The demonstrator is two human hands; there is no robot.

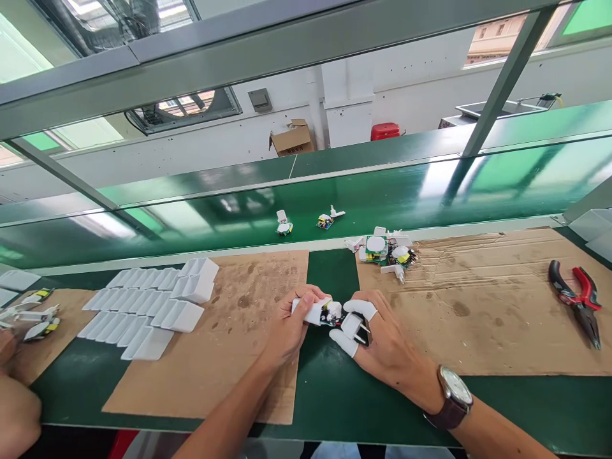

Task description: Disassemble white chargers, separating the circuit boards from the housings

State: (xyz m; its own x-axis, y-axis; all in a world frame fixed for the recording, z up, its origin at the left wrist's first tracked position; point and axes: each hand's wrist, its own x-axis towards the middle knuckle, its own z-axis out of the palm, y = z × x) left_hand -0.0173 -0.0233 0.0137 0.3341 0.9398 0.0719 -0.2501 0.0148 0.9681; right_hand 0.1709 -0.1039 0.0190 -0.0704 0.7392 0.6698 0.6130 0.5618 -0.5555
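Near the bench's front edge, the left hand (287, 328) pinches a white charger shell (313, 312). The right hand (387, 347), fingertips capped, pinches a plug piece (352, 325) against it. Bare cardboard (478, 331) lies right, stacked shells (148, 306) left, conveyor belt (335, 197) beyond.

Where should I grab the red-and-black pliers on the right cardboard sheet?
Take the pliers by the coated handles, coming from above on the conveyor side: they lie flat on the cardboard, handles splayed away from you, the pointed nose toward the near edge.
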